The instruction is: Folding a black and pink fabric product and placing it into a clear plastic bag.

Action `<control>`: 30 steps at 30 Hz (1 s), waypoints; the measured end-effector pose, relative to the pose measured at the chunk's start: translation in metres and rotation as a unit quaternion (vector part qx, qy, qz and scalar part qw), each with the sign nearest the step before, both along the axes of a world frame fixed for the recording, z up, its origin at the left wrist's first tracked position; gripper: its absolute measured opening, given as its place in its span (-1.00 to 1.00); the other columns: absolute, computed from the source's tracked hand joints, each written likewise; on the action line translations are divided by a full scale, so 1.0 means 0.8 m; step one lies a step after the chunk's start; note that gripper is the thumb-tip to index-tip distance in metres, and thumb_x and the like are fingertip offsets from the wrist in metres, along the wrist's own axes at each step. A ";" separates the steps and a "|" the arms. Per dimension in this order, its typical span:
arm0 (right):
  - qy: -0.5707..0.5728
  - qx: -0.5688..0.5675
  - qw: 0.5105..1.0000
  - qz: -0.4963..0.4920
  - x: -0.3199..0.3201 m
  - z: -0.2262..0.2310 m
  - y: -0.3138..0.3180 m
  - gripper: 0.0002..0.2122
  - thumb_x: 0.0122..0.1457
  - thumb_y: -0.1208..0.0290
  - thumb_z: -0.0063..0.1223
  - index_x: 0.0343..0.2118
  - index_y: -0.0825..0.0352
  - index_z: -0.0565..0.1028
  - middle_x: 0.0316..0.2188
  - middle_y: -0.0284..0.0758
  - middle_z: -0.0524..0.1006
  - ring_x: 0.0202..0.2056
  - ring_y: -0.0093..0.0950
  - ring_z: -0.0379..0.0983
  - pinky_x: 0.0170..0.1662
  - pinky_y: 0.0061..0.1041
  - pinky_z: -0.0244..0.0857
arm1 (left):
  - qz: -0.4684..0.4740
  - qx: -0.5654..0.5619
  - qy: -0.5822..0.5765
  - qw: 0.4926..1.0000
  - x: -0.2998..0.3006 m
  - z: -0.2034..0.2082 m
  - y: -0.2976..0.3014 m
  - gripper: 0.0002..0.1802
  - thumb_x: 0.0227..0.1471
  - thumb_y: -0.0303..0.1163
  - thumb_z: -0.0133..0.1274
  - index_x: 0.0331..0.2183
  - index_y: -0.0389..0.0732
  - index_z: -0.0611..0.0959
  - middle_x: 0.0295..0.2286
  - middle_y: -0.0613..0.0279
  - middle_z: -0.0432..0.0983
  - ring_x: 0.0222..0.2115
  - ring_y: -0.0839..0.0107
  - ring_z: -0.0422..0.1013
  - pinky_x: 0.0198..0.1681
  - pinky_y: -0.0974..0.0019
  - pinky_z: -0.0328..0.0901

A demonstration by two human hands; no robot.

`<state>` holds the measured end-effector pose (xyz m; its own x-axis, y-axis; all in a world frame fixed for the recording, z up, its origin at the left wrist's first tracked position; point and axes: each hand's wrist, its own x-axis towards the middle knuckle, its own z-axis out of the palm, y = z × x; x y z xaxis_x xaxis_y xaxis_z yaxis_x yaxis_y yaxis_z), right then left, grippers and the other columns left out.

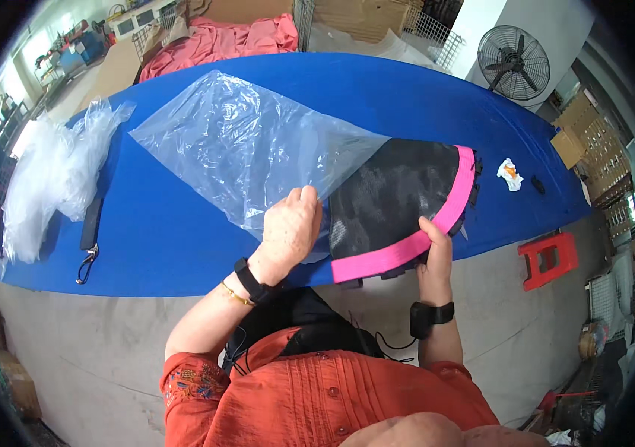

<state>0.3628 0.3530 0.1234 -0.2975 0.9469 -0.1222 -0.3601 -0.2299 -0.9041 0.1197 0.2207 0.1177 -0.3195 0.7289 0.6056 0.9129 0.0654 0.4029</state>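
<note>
At the left of the frame, a bundle of whitish film (56,179) lies crumpled on the blue-covered bench (161,257); whether it is more bags, or holds anything, cannot be told. Just right of it, a black strap (91,223) ends in a metal clip toward the lower edge of the bench.

A clear bag (235,141) spreads over the upper centre, creased and mostly flat, with nothing visible inside its wide left part. Its right-hand end overlaps the left edge of a black panel (384,197); whether that edge sits inside the bag or only beneath the film is unclear. At the centre, the left hand (293,227) is curled, its grip apparently pinching the bag's lower edge, though the thumb is mostly hidden.

The panel lies right of centre, its curved pink band (407,249) facing the lower right. The right hand (436,249) pinches that band, thumb on top and fingers underneath.

The step in hand seems to be working bag and panel against each other at the overlap; in or out cannot be judged. The next move probably calls for holding the film's edge lifted while keeping the panel flat.

Farther right lie a crumpled white scrap (509,176) with an orange patch and a small dark object (538,184).
</note>
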 end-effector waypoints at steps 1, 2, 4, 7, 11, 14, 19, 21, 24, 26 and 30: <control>0.015 0.010 1.000 -0.002 -0.003 -0.007 0.002 -0.76 0.20 0.47 0.16 -0.08 0.36 0.55 -0.17 -0.37 0.58 -0.14 -0.47 0.54 -0.04 -0.42 0.40 | -0.002 -0.001 -0.001 1.000 0.004 0.000 -0.003 -0.80 0.16 -0.40 0.12 -0.39 -0.22 0.42 -0.52 -0.05 0.46 -0.52 -0.14 0.47 -0.47 -0.07 0.36; 0.029 0.020 0.999 -0.003 -0.005 -0.012 0.001 -0.79 0.23 0.45 0.13 -0.10 0.40 0.57 -0.15 -0.34 0.61 -0.10 -0.46 0.55 0.01 -0.42 0.41 | -0.003 -0.003 0.002 1.000 0.009 0.000 -0.007 -0.81 0.16 -0.42 0.12 -0.39 -0.22 0.42 -0.52 -0.03 0.45 -0.51 -0.11 0.48 -0.46 -0.04 0.37; -0.008 0.026 1.000 0.001 -0.012 -0.008 -0.007 -0.78 0.27 0.44 0.09 -0.07 0.40 0.57 -0.12 -0.32 0.60 -0.04 -0.47 0.53 0.06 -0.43 0.40 | 0.000 -0.009 0.003 1.000 0.015 -0.005 -0.015 -0.82 0.15 -0.43 0.12 -0.39 -0.22 0.42 -0.52 0.00 0.44 -0.50 -0.09 0.48 -0.45 -0.02 0.38; 0.016 -0.068 0.997 -0.019 -0.028 -0.002 -0.003 -0.72 0.28 0.32 0.12 -0.03 0.34 0.58 -0.07 -0.30 0.61 -0.03 -0.43 0.55 0.05 -0.42 0.41 | 0.031 -0.043 0.005 0.999 0.019 -0.016 -0.029 -0.84 0.09 -0.49 0.11 -0.37 -0.21 0.43 -0.48 0.02 0.44 -0.47 -0.05 0.49 -0.42 0.02 0.40; 0.045 -0.091 0.995 -0.025 -0.036 0.003 0.002 -0.83 0.26 0.39 0.16 -0.14 0.32 0.57 -0.24 -0.35 0.62 -0.22 -0.43 0.60 -0.16 -0.42 0.45 | 0.076 -0.079 0.008 0.994 0.017 -0.035 -0.046 -0.80 0.00 -0.56 0.11 -0.32 -0.22 0.43 -0.40 0.00 0.45 -0.39 -0.04 0.49 -0.36 0.02 0.40; 0.047 -0.093 0.994 -0.021 -0.045 0.020 0.001 -0.85 0.27 0.39 0.14 -0.16 0.30 0.56 -0.25 -0.36 0.62 -0.24 -0.44 0.59 -0.19 -0.44 0.46 | 0.101 -0.106 -0.010 0.989 0.013 -0.049 -0.053 -0.77 -0.02 -0.58 0.11 -0.29 -0.22 0.43 -0.37 -0.03 0.45 -0.34 -0.06 0.49 -0.28 0.01 0.41; 0.051 -0.101 0.994 -0.001 -0.047 0.013 0.016 -0.73 0.26 0.35 0.15 -0.02 0.32 0.56 -0.08 -0.33 0.64 -0.07 -0.40 0.59 -0.04 -0.39 0.47 | 0.104 -0.126 -0.049 0.985 0.024 -0.062 -0.060 -0.76 -0.03 -0.56 0.12 -0.28 -0.23 0.43 -0.37 -0.06 0.45 -0.37 -0.10 0.49 -0.31 -0.01 0.43; 0.062 -0.096 0.993 0.012 -0.050 0.018 0.013 -0.73 0.27 0.35 0.15 -0.02 0.32 0.56 -0.07 -0.32 0.64 -0.06 -0.40 0.59 -0.03 -0.37 0.47 | 0.088 -0.126 -0.079 0.985 0.032 -0.058 -0.062 -0.76 -0.02 -0.55 0.12 -0.28 -0.24 0.43 -0.37 -0.08 0.46 -0.39 -0.13 0.49 -0.31 -0.02 0.43; 0.081 -0.091 0.992 0.019 -0.058 0.015 0.007 -0.75 0.28 0.34 0.14 -0.04 0.33 0.56 -0.10 -0.32 0.63 -0.10 -0.39 0.59 -0.04 -0.37 0.46 | 0.061 -0.118 -0.140 0.981 0.043 -0.049 -0.064 -0.78 0.00 -0.54 0.11 -0.28 -0.27 0.42 -0.39 -0.14 0.48 -0.41 -0.20 0.49 -0.34 -0.08 0.43; 0.089 -0.091 0.992 0.015 -0.064 0.008 0.005 -0.76 0.29 0.34 0.13 -0.05 0.33 0.55 -0.13 -0.31 0.63 -0.13 -0.39 0.58 -0.06 -0.37 0.46 | 0.046 -0.091 -0.179 0.979 0.045 -0.046 -0.064 -0.79 0.01 -0.54 0.11 -0.30 -0.26 0.43 -0.41 -0.16 0.50 -0.41 -0.19 0.50 -0.35 -0.08 0.41; 0.057 -0.065 0.996 0.000 -0.066 -0.016 0.001 -0.78 0.30 0.29 0.15 -0.13 0.34 0.57 -0.22 -0.35 0.61 -0.23 -0.45 0.57 -0.15 -0.43 0.43 | 0.041 -0.055 -0.244 0.967 0.048 -0.022 -0.068 -0.81 0.04 -0.54 0.11 -0.30 -0.27 0.43 -0.45 -0.13 0.51 -0.43 -0.19 0.50 -0.36 -0.06 0.40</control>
<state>0.3099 0.3538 0.1105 -0.3170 0.9251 -0.2090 -0.4590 -0.3425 -0.8198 0.1583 0.1663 0.0997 -0.6077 0.7400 0.2883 0.6055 0.1968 0.7711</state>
